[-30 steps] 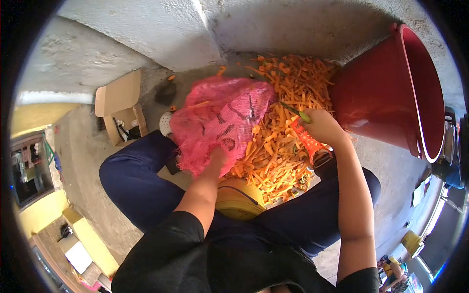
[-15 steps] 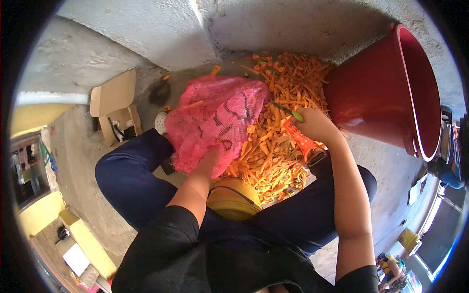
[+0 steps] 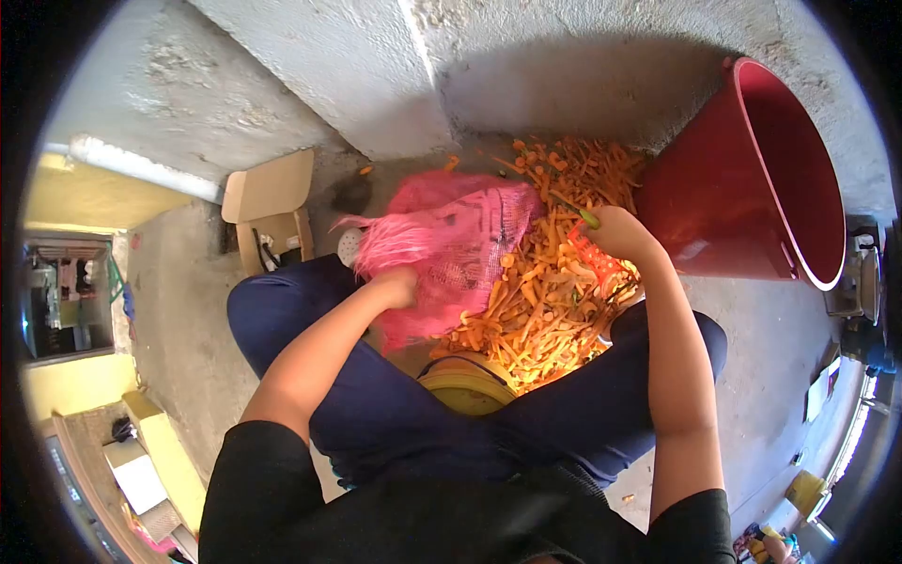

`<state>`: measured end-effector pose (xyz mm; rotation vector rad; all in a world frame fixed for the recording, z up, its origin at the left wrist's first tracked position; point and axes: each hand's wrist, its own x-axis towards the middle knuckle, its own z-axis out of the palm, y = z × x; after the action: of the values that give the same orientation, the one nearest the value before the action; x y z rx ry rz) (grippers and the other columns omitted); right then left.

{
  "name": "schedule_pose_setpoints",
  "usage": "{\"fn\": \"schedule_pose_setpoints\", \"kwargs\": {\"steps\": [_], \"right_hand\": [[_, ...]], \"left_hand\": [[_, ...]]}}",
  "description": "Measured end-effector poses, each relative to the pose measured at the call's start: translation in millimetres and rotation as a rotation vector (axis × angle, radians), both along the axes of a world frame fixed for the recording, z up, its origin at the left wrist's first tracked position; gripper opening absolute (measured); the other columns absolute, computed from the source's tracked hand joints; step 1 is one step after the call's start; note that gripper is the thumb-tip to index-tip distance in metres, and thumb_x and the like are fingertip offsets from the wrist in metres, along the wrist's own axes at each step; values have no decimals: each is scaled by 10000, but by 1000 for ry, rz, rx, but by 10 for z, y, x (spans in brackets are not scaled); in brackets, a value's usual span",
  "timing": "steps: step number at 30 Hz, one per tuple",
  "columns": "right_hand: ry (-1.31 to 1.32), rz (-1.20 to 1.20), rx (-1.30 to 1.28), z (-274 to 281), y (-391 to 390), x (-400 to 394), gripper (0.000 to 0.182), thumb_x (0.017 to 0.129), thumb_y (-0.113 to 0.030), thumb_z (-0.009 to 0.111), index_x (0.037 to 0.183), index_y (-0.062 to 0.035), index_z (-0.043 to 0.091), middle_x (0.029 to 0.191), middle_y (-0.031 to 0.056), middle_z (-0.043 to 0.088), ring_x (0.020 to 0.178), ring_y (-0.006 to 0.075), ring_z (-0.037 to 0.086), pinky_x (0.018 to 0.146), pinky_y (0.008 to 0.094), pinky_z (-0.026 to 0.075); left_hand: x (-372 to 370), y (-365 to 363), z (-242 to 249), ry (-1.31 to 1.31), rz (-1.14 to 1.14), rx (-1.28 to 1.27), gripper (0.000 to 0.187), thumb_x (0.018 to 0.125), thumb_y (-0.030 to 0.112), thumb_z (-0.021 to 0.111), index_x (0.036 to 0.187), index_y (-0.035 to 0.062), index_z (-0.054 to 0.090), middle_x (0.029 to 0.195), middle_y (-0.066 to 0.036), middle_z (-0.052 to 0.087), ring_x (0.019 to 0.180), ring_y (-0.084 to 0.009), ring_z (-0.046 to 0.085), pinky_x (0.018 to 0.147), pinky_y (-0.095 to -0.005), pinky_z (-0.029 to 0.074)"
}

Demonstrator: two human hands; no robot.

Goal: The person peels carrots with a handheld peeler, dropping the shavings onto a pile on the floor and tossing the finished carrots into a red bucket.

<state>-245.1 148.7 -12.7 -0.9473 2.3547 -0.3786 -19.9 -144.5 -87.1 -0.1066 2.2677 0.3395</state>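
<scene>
A pink mesh bag [image 3: 470, 230] lies on the floor in front of me, its frayed edge spread to the left. My left hand [image 3: 395, 285] is closed on the bag's near left part. To the right of the bag, my right hand [image 3: 615, 232] is wrapped round a knife with a green handle [image 3: 589, 219], its dark blade pointing toward the bag. Beneath that hand is a red-orange perforated object [image 3: 597, 258]. Orange carrots [image 3: 526, 305], thin pieces and peels among them, are heaped beside the bag and under the knife.
A large red tub [image 3: 723, 188] lies tilted at the right, by the wall. Between my legs is a yellow bucket [image 3: 465, 390]. An open cardboard box [image 3: 268, 193] stands at the left. A person [image 3: 775, 548] shows at the lower right edge.
My left hand has come out from the bag's folds and moved up and left, with the frayed bag edge now flipped outward. My right hand still holds the knife. The whole view has shifted.
</scene>
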Motion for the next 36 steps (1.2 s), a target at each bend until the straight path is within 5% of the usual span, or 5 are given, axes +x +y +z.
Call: {"fn": "schedule_pose_setpoints", "kwargs": {"steps": [10, 14, 20, 27, 36], "right_hand": [[43, -65, -14, 57, 322, 162, 303, 774, -279, 522, 835, 16, 547, 814, 222, 575, 797, 381, 537, 701, 441, 417], [63, -66, -31, 90, 411, 223, 306, 772, -277, 524, 829, 23, 543, 812, 228, 572, 795, 388, 533, 699, 441, 417], [78, -123, -121, -2, 506, 301, 260, 780, -237, 533, 795, 22, 551, 688, 205, 552, 666, 345, 538, 625, 404, 408], [76, -205, -121, 185, 524, 452, 223, 783, -210, 552, 808, 12, 553, 631, 135, 540, 584, 203, 503, 561, 332, 395], [-714, -392, -725, 588, 63, 963, 181, 854, -149, 486, 978, -26, 534, 822, 47, 592, 682, 118, 564, 607, 260, 468]], "left_hand": [[420, -232, 770, 528, 36, 279, 332, 645, 237, 697, 814, -18, 570, 662, -132, 579, 583, -207, 563, 534, -294, 441], [429, -94, 1346, -81, 598, 369, 436, 665, 319, 710, 918, 4, 546, 679, -46, 550, 590, -75, 517, 425, -201, 390], [659, 30, 1474, 352, 588, 510, 525, 678, 295, 692, 1047, -15, 482, 959, -102, 523, 799, -194, 551, 627, -296, 463], [1032, 121, 1561, 808, 364, -192, 513, 704, 233, 639, 1110, -10, 438, 987, -169, 518, 907, -328, 518, 767, -356, 440], [915, 392, 1207, 1114, 554, 467, 512, 699, 76, 663, 1136, -38, 422, 1058, -176, 522, 983, -254, 516, 868, -312, 385]]}}
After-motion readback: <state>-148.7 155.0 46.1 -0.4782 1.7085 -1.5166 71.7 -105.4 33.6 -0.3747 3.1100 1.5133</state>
